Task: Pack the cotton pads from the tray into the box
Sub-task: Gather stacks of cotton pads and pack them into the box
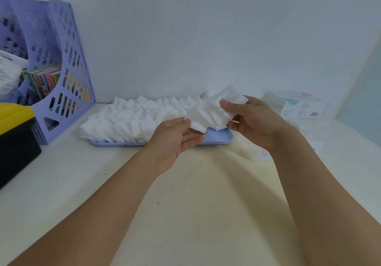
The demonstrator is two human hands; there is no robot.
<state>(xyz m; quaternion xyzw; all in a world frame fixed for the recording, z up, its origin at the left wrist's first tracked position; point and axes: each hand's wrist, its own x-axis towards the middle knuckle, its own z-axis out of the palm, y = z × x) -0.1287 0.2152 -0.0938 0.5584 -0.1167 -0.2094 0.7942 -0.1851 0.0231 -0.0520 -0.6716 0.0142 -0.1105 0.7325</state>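
A lilac tray [218, 137] lies on the white table by the wall, heaped with several square white cotton pads [127, 119]. I hold a fanned stack of cotton pads [208, 111] just above the tray's right end. My left hand [177, 137] pinches the stack's lower left end. My right hand [251, 121] grips its upper right end, thumb on top. A white box [303, 105] with pastel print stands at the back right, beyond my right hand; whether it is open cannot be told.
A lilac perforated file holder [61, 75] with books stands at the back left. In front of it sits a black case with a yellow lid [16, 133]. Some white packaging [266, 154] lies on the table under my right forearm.
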